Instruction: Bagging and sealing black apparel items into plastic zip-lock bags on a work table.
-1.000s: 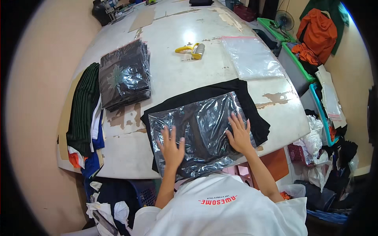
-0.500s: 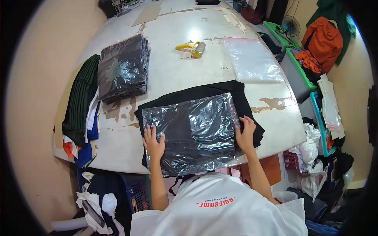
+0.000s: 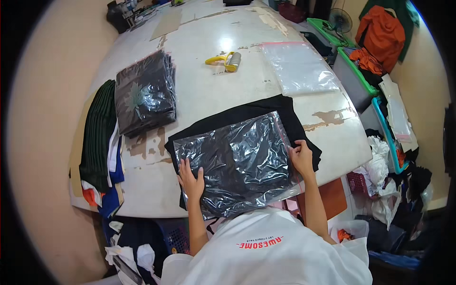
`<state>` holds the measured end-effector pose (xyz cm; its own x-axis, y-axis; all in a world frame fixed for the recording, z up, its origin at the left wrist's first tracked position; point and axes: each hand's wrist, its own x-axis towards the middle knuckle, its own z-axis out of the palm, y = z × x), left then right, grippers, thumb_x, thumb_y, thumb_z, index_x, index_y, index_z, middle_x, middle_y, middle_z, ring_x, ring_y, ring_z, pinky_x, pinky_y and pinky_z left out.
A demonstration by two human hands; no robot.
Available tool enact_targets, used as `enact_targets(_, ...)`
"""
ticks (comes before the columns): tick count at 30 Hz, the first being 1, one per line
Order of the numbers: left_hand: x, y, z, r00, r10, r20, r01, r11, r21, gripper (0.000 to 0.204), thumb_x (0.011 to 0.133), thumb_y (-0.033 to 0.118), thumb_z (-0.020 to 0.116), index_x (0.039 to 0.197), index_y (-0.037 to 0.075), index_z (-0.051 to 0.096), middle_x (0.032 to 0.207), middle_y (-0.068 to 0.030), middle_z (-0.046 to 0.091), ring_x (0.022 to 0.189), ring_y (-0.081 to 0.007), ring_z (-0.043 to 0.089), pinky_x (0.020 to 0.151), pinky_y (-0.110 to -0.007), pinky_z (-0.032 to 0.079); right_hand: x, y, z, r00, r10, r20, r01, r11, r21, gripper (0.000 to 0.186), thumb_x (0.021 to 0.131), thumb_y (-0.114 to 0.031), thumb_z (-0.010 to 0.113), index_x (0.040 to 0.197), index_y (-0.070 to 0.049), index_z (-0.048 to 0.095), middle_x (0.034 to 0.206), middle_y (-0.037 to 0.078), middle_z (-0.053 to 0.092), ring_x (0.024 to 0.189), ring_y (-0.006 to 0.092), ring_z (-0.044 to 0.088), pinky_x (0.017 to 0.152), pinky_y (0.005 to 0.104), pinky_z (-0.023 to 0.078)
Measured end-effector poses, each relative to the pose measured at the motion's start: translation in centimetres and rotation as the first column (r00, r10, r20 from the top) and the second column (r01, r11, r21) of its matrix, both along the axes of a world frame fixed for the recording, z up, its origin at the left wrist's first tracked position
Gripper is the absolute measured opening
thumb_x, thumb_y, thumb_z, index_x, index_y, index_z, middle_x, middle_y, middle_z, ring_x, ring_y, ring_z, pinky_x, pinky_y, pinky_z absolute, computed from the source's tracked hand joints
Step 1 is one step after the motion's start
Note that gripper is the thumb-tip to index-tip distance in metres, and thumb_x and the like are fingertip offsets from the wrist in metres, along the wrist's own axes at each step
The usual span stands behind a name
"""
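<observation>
A clear plastic bag (image 3: pixel 223 190) with dark folded fabric inside lies in front of me, on top of a spread black garment (image 3: pixel 228 112). My left hand (image 3: pixel 192 184) rests flat on the bag's left part, fingers spread and thumb apart. At the bag's right edge, where a reddish strip runs, my right hand (image 3: pixel 302 160) has its fingers bent in and appears to pinch the plastic. The fingertips there are partly hidden.
A stack of bagged black garments (image 3: pixel 145 92) sits at the left, beside folded dark green clothes (image 3: pixel 99 135). A yellow-handled roller (image 3: pixel 228 61) and clear empty bags (image 3: pixel 299 69) lie farther back on the worn white table (image 3: pixel 209 90). Green-rimmed bins (image 3: pixel 356 71) line the right.
My right hand's fingers have drawn closer together at the bag's edge. My left hand stays flat on the bag. The whole view has shifted slightly.
</observation>
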<state>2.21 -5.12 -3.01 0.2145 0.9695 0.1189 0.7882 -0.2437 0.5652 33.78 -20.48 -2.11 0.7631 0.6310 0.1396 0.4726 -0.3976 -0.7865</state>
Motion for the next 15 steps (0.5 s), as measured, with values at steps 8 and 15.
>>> enact_targets(8, 0.7, 1.0, 4.0, 0.861, -0.045, 0.507, -0.053, 0.983, 0.178, 0.026, 0.076, 0.009, 0.056, 0.1, 0.0, 0.05, 0.104, -0.0133, 0.048, 0.098, -0.0263, 0.046, 0.087, -0.034, 0.035, 0.2, 0.1, 0.5, 0.99, 0.047, -0.135, -0.047, 0.999, 0.007, 0.016, 0.073, -0.016, 0.058, 0.081, -0.002, 0.059, 0.064, 0.009, 0.055, 0.061, 0.0201, 0.053, 0.058, 0.0294, 0.043)
enact_targets(15, 8.6, -0.6, 4.3, 0.393, 0.08, 0.916, 0.034, 0.994, -0.101, 0.008, 0.083, 0.008, 0.051, 0.088, 0.003, 0.051, 0.08, -0.0035, 0.053, 0.071, -0.0099, 0.052, 0.066, -0.021, 0.044, 0.6, 0.2, -0.2, 0.871, 0.112, -0.478, -0.064, 0.991, 0.116, 0.014, 0.073, -0.005, 0.058, 0.085, 0.0, 0.053, 0.068, 0.006, 0.058, 0.057, 0.0088, 0.053, 0.05, 0.0221, 0.042)
